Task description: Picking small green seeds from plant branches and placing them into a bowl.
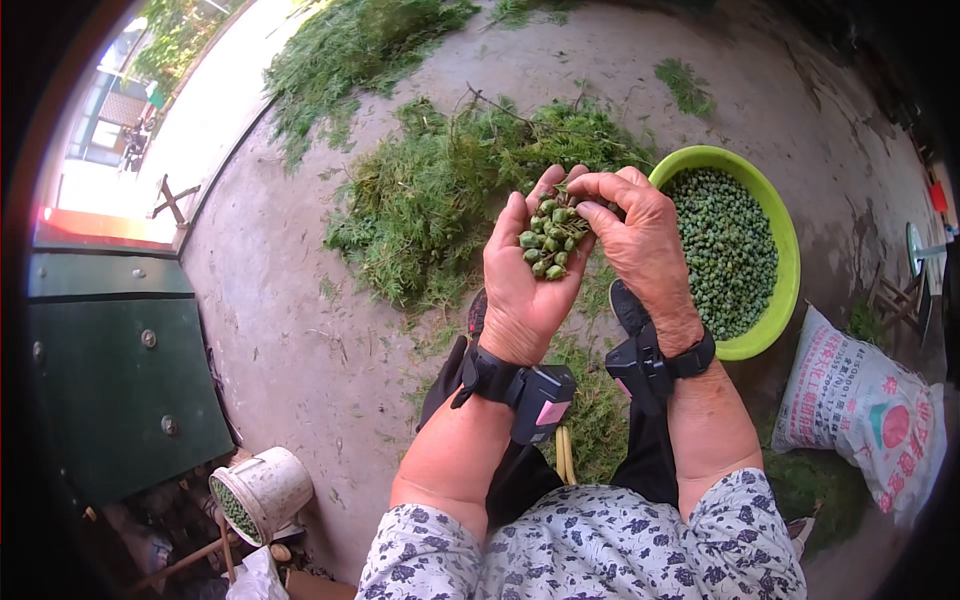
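We saw the left hand (522, 285) palm up, cupped half open, cradling a small heap of green round seed pods (548, 240) on a short twiggy sprig. The heap's long axis ran roughly from palm toward fingertips, pointing up and away from the body. The right hand (640, 240) sat just beside it, back up, thumb and fingertips pinched down on the top of the sprig — touching the pods. Both hands hovered above the pile of feathery green cuttings (450, 190) on the concrete ground (290, 330). Lime-green round plastic basin (785, 250), full of the same pods, just right of the right hand. Lower right — a white woven sack (860, 410), lying slumped, red print and a red-green emblem. Lower left, a tipped white plastic bucket (270, 490) holding green pods.
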{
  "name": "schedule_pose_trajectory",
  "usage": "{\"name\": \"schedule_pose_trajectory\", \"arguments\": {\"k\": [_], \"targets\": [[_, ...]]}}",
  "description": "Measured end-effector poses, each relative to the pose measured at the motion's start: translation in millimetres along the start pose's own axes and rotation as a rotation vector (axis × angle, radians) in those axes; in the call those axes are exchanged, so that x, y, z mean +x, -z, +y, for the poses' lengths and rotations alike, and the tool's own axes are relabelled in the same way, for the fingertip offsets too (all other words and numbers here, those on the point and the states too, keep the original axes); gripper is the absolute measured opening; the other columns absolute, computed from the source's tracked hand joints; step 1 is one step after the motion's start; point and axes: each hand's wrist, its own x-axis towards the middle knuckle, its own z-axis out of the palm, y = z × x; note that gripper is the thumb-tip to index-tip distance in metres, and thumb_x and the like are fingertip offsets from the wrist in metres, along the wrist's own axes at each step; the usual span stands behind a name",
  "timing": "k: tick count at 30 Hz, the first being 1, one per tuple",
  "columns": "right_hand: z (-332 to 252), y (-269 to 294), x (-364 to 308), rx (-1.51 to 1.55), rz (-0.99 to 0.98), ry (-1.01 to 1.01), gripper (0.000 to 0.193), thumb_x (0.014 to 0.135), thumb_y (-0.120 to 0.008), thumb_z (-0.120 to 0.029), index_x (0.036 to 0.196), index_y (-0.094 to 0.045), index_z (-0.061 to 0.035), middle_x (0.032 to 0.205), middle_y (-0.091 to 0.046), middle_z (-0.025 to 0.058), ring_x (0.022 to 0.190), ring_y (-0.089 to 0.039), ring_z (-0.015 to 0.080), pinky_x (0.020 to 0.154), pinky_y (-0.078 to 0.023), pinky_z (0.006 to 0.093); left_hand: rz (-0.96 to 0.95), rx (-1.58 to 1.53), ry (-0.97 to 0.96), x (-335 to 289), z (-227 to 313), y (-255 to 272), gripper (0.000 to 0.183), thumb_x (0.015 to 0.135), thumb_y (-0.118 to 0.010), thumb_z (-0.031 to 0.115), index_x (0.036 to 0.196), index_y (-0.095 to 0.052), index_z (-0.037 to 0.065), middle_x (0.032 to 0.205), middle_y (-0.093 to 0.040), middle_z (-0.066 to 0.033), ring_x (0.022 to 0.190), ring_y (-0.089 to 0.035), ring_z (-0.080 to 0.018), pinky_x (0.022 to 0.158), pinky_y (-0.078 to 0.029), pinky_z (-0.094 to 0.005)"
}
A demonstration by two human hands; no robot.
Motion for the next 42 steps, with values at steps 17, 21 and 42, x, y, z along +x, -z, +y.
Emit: {"name": "schedule_pose_trajectory", "arguments": {"k": [17, 21, 42], "targets": [[-1.9, 4.1, 1.0, 0.072, -0.104, 0.001, 0.012, 0.075, -0.064, -0.003, 0.087, -0.067, -0.0014, 0.081, -0.059, 0.0060, 0.071, -0.056, 0.0151, 0.063, -0.045, 0.0261, 0.006, -0.037, -0.011, 2.2, -3.2, -0.4, 0.043, 0.096, -0.032, 0.028, 0.128, -0.039, 0.000, 0.132, -0.042, -0.0184, 0.122, -0.041, -0.0287, 0.104, -0.031, -0.0424], [-0.8, 2.2, -1.1, 0.019, -0.118, -0.015, 0.013, 0.073, -0.064, -0.002, 0.086, -0.066, -0.0021, 0.078, -0.056, 0.0071, 0.072, -0.056, 0.0167, 0.067, -0.045, 0.0275, -0.007, -0.043, -0.010, 1.9, -4.8, -0.1, 0.044, 0.096, -0.032, 0.027, 0.128, -0.038, -0.001, 0.132, -0.042, -0.0196, 0.122, -0.041, -0.0292, 0.106, -0.029, -0.0418], [1.8, 8.0, 3.5, 0.166, -0.068, -0.040, 0.015, 0.073, -0.064, -0.002, 0.087, -0.065, -0.0029, 0.078, -0.056, 0.0088, 0.074, -0.057, 0.0190, 0.067, -0.046, 0.0289, 0.029, 0.006, -0.005, 0.6, -3.9, -0.3, 0.043, 0.096, -0.032, 0.028, 0.126, -0.041, -0.001, 0.128, -0.046, -0.0183, 0.119, -0.044, -0.0277, 0.102, -0.034, -0.0407]]}}
